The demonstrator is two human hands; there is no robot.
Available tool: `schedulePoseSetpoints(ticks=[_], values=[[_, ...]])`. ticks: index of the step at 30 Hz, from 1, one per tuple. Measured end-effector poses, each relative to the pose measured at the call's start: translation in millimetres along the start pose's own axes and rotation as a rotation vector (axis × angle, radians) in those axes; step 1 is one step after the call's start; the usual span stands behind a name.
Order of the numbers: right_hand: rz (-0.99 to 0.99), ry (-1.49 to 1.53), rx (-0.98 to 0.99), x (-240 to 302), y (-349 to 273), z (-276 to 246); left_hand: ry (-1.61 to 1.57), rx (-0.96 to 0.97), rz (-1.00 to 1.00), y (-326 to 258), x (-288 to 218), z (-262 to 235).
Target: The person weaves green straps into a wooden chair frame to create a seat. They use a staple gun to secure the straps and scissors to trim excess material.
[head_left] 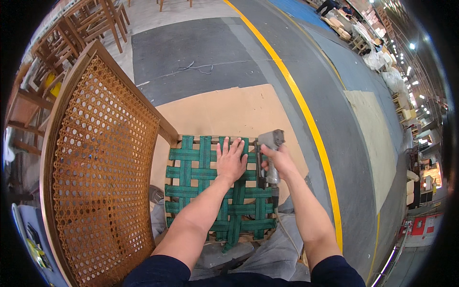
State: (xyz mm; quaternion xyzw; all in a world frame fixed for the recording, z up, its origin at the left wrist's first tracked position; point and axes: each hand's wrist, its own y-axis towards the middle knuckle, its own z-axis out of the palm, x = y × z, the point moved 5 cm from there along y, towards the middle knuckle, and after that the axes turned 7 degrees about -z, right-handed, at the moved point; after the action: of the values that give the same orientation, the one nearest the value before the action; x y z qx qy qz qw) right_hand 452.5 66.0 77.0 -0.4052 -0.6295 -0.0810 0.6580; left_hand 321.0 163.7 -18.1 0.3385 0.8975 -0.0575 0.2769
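Observation:
Green webbing straps are woven across the seat frame of a wooden chair in front of me. One strap's loose end hangs past the near edge of the seat. My left hand lies flat on the webbing near the far side, its fingers spread. My right hand is wrapped round a grey and black staple gun, held at the seat's far right edge. A hose trails from the gun's lower end toward me. Whether the gun's nose touches the frame I cannot tell.
The chair's cane backrest rises on the left. A cardboard sheet lies under the chair. Several wooden chair frames stand at the far left. A yellow floor line runs along the right. A thin cord lies farther off.

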Motion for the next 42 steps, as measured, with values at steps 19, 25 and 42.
schedulePoseSetpoints(ticks=[19, 25, 42], values=[[-0.056, -0.154, -0.037, -26, 46, 37, -0.045, -0.039, 0.025, 0, 9, 4], [-0.049, -0.183, -0.018, -29, 46, 47, -0.157, -0.135, 0.023, -3, 14, 6], [-0.08, -0.174, -0.013, -27, 41, 58, -0.348, -0.319, 0.028, -4, 23, 0]])
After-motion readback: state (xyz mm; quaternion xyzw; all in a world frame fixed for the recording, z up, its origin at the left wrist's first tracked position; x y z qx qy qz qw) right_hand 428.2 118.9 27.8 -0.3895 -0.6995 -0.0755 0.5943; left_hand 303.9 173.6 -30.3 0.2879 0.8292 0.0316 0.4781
